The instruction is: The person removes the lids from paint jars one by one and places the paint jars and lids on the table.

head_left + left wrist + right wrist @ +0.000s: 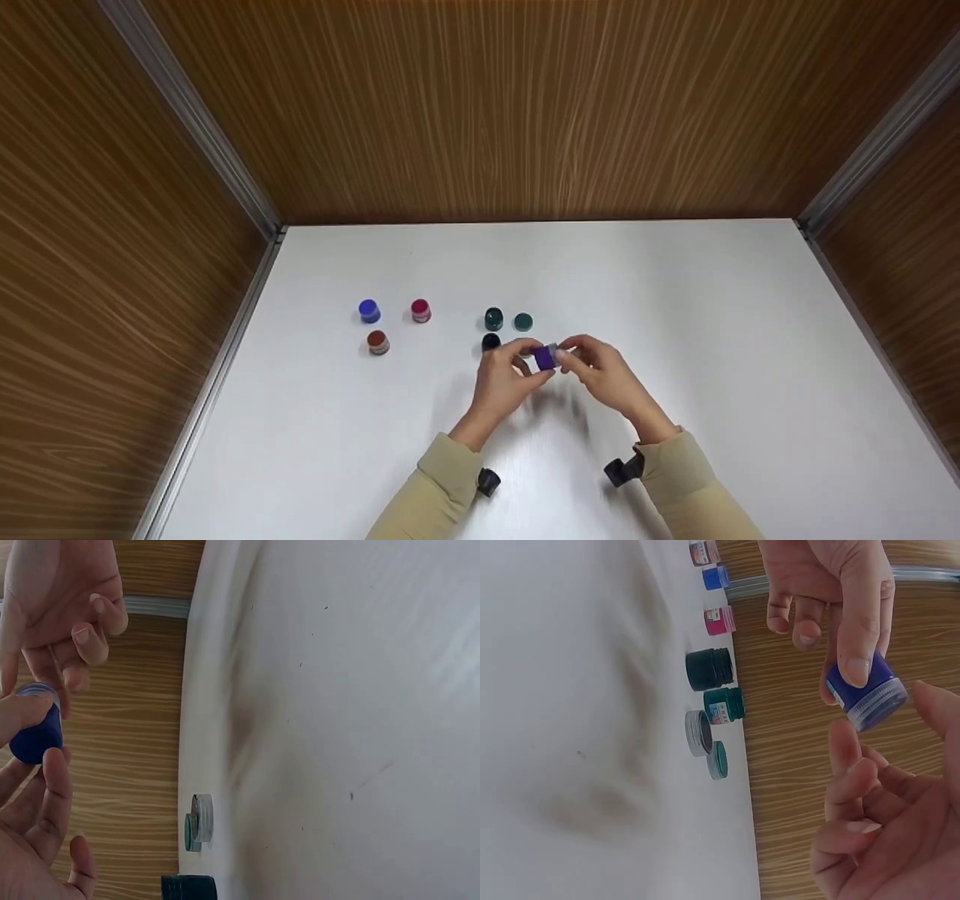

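Observation:
A small purple paint jar (543,359) is held up above the white table, tilted sideways. My left hand (501,384) grips its body between thumb and fingers. The clear-rimmed lid (879,705) points toward my right hand (609,381), whose thumb and index fingertips sit right at opposite sides of it. Just beyond the hands stand a dark green jar (493,319) and a black jar (705,670), both with bare threaded necks. A green lid (523,322) and a dark, clear-rimmed lid (699,733) lie beside them; the left fingers partly cover the black jar in the head view.
Farther left on the table (315,435) stand a blue jar (369,311), a red jar (421,310) and a brown-topped jar (378,343), all capped. Wood-grain panels (480,112) wall the table at the back and both sides.

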The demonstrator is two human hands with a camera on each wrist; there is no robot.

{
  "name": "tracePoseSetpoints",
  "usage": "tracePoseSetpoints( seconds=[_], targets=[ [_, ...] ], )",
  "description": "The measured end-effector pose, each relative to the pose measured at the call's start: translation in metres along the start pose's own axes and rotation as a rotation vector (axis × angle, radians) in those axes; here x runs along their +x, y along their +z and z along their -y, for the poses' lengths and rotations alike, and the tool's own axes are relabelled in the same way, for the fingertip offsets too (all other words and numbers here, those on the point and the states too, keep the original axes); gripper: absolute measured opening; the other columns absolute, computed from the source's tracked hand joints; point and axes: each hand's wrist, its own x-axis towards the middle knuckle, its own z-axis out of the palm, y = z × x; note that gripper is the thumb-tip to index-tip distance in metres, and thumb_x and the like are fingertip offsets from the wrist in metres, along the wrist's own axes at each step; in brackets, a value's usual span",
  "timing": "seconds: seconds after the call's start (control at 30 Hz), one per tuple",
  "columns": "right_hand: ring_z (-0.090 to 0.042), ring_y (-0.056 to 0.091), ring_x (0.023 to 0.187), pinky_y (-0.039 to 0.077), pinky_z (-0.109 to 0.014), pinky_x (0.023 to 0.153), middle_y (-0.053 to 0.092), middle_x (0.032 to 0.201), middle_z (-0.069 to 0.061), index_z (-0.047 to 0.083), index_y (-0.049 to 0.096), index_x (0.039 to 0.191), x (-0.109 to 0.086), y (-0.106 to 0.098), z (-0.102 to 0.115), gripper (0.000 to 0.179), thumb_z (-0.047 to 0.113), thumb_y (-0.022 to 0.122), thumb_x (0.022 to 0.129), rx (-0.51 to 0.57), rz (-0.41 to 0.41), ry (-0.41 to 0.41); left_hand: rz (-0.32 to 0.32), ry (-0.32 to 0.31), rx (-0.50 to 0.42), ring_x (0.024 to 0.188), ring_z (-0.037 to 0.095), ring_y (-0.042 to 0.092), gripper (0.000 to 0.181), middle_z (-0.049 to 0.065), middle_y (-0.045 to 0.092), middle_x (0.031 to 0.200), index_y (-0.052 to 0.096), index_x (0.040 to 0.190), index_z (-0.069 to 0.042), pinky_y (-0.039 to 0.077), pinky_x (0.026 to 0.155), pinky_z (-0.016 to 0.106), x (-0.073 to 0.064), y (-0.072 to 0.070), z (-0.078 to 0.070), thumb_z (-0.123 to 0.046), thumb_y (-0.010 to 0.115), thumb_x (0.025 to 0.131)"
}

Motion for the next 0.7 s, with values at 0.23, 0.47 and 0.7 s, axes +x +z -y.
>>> tracePoseSetpoints(
  seconds=[0.23, 0.47, 0.7],
  targets=[
    [-0.017, 0.052, 0.068, 0.041, -0.026, 0.060, 0.062, 0.081, -0.005, 0.000, 0.061, 0.110, 0.0014, 0.0030, 0.0001, 0.030, 0.028, 0.062, 0.098, 0.058, -0.002, 0.023, 0.018, 0.023, 0.048, 0.061, 0.003, 0.059, 0.031, 0.000, 0.073, 0.093, 0.072, 0.104, -0.011, 0.049, 0.055, 0.018, 0.0011, 0.0009, 0.0020, -0.014, 0.085, 0.076],
    [-0.015, 0.052, 0.066, 0.042, -0.025, 0.058, 0.063, 0.081, -0.004, 0.002, 0.062, 0.110, 0.0011, 0.0062, -0.0020, 0.027, 0.026, 0.064, 0.097, 0.062, -0.012, 0.022, 0.039, 0.025, 0.093, 0.062, 0.003, 0.060, 0.028, -0.003, 0.072, 0.093, 0.074, 0.102, -0.014, 0.049, 0.056, 0.017, 0.0010, 0.0005, 0.0043, -0.018, 0.085, 0.076],
    [-0.017, 0.053, 0.067, 0.042, -0.026, 0.058, 0.062, 0.079, -0.002, 0.004, 0.063, 0.110, 0.0015, 0.0065, -0.0025, 0.027, 0.027, 0.065, 0.096, 0.036, -0.021, 0.007, 0.042, 0.012, 0.100, 0.068, 0.014, 0.065, 0.030, -0.001, 0.071, 0.096, 0.074, 0.103, -0.011, 0.050, 0.061, 0.018, 0.0004, 0.0013, 0.0047, -0.020, 0.085, 0.077]
  ],
)
